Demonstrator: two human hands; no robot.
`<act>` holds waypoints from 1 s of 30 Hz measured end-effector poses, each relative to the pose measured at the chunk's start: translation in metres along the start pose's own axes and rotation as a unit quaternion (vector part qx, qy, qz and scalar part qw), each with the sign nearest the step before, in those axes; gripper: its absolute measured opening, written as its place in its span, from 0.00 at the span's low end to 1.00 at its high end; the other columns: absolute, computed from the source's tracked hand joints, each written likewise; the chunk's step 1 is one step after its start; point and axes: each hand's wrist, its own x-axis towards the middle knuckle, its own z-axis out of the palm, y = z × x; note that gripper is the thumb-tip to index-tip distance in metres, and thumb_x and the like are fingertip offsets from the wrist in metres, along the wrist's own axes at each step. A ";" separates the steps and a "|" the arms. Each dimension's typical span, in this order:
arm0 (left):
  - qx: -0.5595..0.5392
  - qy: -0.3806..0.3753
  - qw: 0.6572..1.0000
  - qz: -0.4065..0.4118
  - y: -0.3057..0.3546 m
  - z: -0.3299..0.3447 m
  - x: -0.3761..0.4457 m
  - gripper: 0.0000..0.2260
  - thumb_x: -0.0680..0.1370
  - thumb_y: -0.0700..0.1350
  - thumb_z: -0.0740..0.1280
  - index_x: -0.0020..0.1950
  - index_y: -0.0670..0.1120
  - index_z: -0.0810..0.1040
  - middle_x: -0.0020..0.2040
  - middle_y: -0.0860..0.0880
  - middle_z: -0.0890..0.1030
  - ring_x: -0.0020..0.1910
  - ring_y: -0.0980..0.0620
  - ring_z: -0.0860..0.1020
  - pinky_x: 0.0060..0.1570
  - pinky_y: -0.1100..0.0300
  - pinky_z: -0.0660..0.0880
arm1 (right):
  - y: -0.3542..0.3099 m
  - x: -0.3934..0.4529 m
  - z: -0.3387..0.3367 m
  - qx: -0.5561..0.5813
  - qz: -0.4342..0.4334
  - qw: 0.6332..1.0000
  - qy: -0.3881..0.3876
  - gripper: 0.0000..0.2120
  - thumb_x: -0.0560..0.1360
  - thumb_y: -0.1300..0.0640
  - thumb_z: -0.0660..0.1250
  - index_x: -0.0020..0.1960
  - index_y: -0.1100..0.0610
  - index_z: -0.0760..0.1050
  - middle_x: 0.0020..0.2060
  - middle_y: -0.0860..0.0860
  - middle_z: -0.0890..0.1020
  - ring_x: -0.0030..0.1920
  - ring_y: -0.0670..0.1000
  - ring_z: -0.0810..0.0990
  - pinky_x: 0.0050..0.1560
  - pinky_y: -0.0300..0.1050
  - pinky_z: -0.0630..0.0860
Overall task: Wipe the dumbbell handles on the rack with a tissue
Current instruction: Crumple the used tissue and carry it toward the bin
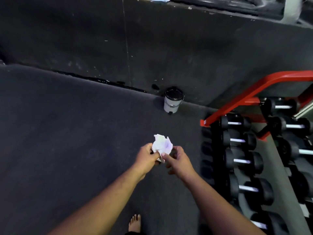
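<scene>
A crumpled white tissue (pixel 162 144) sits between both hands in front of me, above the dark floor. My left hand (pixel 147 157) grips its lower left edge with curled fingers. My right hand (pixel 178 159) pinches its right side with thumb and fingertips. To the right stands a red-framed rack (pixel 240 100) carrying several black dumbbells with silver handles (pixel 237 140); both hands are well left of the rack and touch none of the dumbbells.
A small white pedal bin (pixel 172 101) with a black liner stands by the dark wall ahead. Dark rubber floor (pixel 67 133) spreads to the left. My bare foot (pixel 135 223) shows at the bottom edge.
</scene>
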 end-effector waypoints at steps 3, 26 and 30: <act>0.016 -0.021 0.999 0.025 0.020 -0.013 0.041 0.04 0.78 0.38 0.72 0.52 0.45 0.80 0.47 0.43 0.86 0.49 0.41 0.85 0.48 0.43 0.83 | -0.018 0.039 0.003 -0.009 -0.003 0.999 0.034 0.06 0.77 0.62 0.66 0.54 0.59 0.74 0.41 0.60 0.83 0.33 0.51 0.78 0.32 0.49 0.75; 0.037 0.031 0.999 0.017 0.140 0.008 0.374 0.04 0.80 0.36 0.70 0.52 0.45 0.80 0.49 0.45 0.85 0.49 0.47 0.85 0.44 0.51 0.83 | -0.104 0.387 -0.080 0.056 0.021 0.998 -0.009 0.12 0.76 0.66 0.66 0.57 0.57 0.72 0.38 0.56 0.80 0.30 0.49 0.76 0.32 0.48 0.77; 0.052 0.036 0.998 -0.006 0.147 -0.009 0.446 0.04 0.79 0.37 0.70 0.53 0.43 0.80 0.48 0.44 0.86 0.48 0.46 0.86 0.46 0.47 0.84 | -0.111 0.459 -0.069 0.006 0.023 0.999 -0.038 0.11 0.74 0.65 0.67 0.54 0.53 0.76 0.40 0.52 0.83 0.37 0.52 0.78 0.39 0.48 0.75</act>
